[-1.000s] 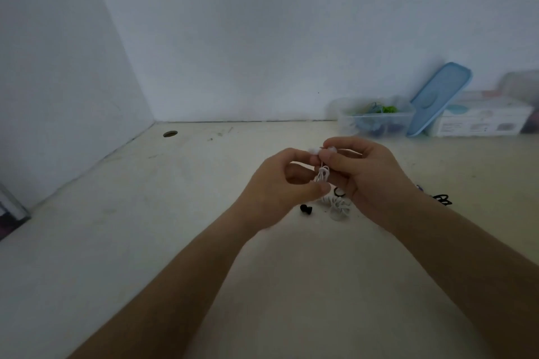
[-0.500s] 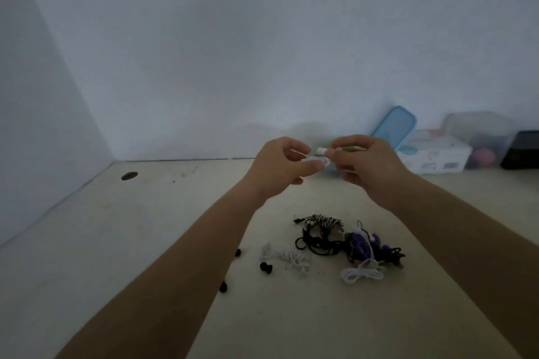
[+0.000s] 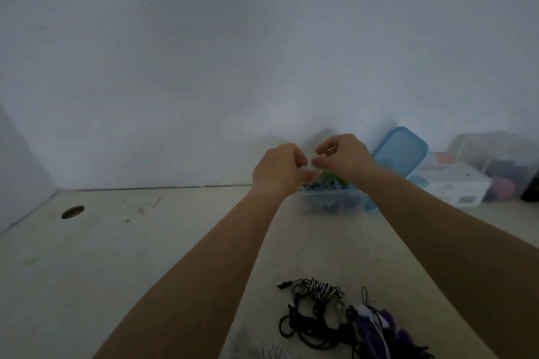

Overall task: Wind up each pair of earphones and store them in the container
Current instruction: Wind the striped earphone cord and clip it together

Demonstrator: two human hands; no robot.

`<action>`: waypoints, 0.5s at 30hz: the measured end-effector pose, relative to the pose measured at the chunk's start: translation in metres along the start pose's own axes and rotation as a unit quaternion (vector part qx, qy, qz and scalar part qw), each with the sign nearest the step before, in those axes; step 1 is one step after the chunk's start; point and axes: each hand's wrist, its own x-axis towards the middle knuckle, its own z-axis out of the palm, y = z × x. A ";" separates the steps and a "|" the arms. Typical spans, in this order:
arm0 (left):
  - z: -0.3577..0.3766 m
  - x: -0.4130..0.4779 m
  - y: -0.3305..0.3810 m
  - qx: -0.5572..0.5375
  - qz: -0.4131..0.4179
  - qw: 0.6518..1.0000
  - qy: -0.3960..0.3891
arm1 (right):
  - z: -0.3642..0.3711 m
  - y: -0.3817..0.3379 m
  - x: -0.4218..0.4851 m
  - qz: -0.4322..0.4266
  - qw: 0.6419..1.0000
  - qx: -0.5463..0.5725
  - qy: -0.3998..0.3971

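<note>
My left hand (image 3: 280, 173) and my right hand (image 3: 345, 156) are held out together above the clear plastic container (image 3: 335, 205) by the back wall. Their fingertips meet on a small wound bundle of white earphones (image 3: 311, 168), which is mostly hidden and blurred. Blue and green earphones lie inside the container. Near the front edge is a loose pile: a black-and-white striped pair (image 3: 318, 290), a black pair (image 3: 303, 328), a purple pair (image 3: 379, 326) and a pale coiled pair (image 3: 262, 351).
The container's blue lid (image 3: 401, 154) leans on the wall behind it. A white box (image 3: 450, 185) and a clear tub (image 3: 501, 160) stand to the right. The table has a round cable hole (image 3: 73, 212) at the left.
Both hands have moved away from me, from above the loose pile to over the container, still holding the white bundle between them. The view has tilted upward.
</note>
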 end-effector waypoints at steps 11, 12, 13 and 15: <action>-0.020 -0.032 -0.022 -0.059 -0.022 0.995 0.082 | -0.016 0.006 -0.035 -0.005 0.994 0.085 0.063; -0.021 -0.038 -0.021 -0.054 -0.019 0.995 0.082 | -0.018 0.004 -0.042 -0.012 0.994 0.086 0.068; -0.024 -0.048 -0.019 -0.051 -0.016 0.995 0.084 | -0.020 0.000 -0.054 -0.019 0.993 0.091 0.069; -0.027 -0.067 -0.014 -0.055 -0.010 0.995 0.082 | -0.023 -0.006 -0.074 -0.026 0.992 0.108 0.054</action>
